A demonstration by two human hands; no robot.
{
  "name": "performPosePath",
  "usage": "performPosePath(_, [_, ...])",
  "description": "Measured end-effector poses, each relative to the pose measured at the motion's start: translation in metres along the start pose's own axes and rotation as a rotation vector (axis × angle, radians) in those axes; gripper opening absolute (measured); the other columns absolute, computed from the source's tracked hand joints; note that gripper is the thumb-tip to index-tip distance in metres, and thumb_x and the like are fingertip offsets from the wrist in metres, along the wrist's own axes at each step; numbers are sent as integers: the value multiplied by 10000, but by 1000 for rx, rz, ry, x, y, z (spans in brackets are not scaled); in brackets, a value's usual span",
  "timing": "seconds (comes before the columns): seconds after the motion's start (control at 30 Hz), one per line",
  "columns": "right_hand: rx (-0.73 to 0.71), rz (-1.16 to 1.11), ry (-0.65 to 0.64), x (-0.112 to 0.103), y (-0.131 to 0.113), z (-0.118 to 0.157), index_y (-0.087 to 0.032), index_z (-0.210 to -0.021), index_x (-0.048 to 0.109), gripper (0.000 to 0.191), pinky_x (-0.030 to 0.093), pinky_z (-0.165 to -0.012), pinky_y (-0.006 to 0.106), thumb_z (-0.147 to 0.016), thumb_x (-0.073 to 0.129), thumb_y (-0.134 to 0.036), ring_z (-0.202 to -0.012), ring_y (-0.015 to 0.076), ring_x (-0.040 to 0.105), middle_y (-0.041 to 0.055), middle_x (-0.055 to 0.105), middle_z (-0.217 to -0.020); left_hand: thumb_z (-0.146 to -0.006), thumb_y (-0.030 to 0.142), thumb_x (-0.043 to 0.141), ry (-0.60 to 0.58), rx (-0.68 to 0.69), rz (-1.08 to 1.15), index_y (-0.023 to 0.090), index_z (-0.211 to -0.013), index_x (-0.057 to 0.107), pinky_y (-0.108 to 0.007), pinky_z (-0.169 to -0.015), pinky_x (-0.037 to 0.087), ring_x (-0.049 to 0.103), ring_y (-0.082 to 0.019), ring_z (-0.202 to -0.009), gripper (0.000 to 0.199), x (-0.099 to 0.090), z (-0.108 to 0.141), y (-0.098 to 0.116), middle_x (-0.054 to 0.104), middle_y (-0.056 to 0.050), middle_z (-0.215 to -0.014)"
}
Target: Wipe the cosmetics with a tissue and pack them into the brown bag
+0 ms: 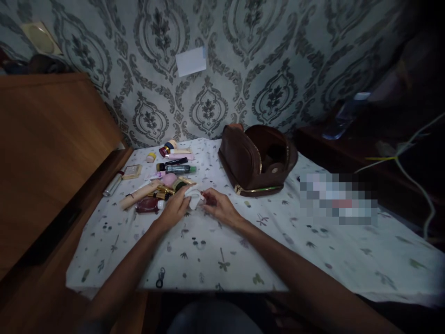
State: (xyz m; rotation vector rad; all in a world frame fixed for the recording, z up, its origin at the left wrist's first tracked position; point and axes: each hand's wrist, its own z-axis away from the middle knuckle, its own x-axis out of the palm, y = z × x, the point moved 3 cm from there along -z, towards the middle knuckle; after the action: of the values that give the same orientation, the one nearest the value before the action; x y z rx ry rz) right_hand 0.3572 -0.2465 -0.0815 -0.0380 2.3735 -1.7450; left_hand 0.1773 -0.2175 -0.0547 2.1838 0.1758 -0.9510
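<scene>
Between my two hands is a small white looped item [192, 198], its kind too blurred to make out. My left hand [177, 206] is closed on its left side. The fingers of my right hand [220, 207] pinch its right end. Just left of my left hand lie a bottle of dark red liquid with a white cap [148, 205], a beige tube [139, 194], gold-and-black tubes [160, 195] and a pink makeup sponge [169, 180]. Behind them is a clear bottle with a green cap [179, 169]. A brown cosmetic bag [239, 157] stands unzipped beyond my right hand.
A patterned white cloth [222, 260] covers the table. A compact [132, 171] and a silver tube [113, 183] lie at the left, beside a wooden panel [52, 153]. At right are a blurred-out patch [342, 199], a plastic bottle [344, 118] and a pale cable [413, 185].
</scene>
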Motion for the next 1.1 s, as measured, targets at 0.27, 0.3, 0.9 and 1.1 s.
performPosePath(0.27, [21,-12,-27,-10,16,-2,-194,-1053,563,364,509,-754,294,-746,716,-317,-818,159,603,11,629,-921,-970,301,404,0,-128,-64,167,-1075,563,-333,-784,480,606,-212,-839,232,5,11,-19,644,-69,-900])
performPosePath(0.3, [3,19,-27,-11,15,-2,-196,-1127,559,404,507,-772,300,-771,701,-322,-849,166,606,22,636,-963,-970,302,405,7,-122,-75,176,-1042,561,-327,-768,477,597,-209,-823,213,6,11,-18,632,-64,-884])
performPosePath(0.9, [-119,187,51,-4,-9,6,-193,-1031,661,245,482,-765,313,-828,644,-329,-851,189,581,51,643,-948,-1002,224,375,88,167,-137,168,-1323,481,-422,-1068,448,539,-235,-1252,343,11,10,25,588,-148,-1313])
performPosePath(1.1, [26,23,46,-10,6,0,-190,-974,637,293,496,-772,293,-798,685,-419,-866,177,578,33,637,-926,-996,299,387,34,-1,-63,173,-1145,565,-379,-891,513,629,-238,-1002,264,3,10,-4,664,-117,-1076])
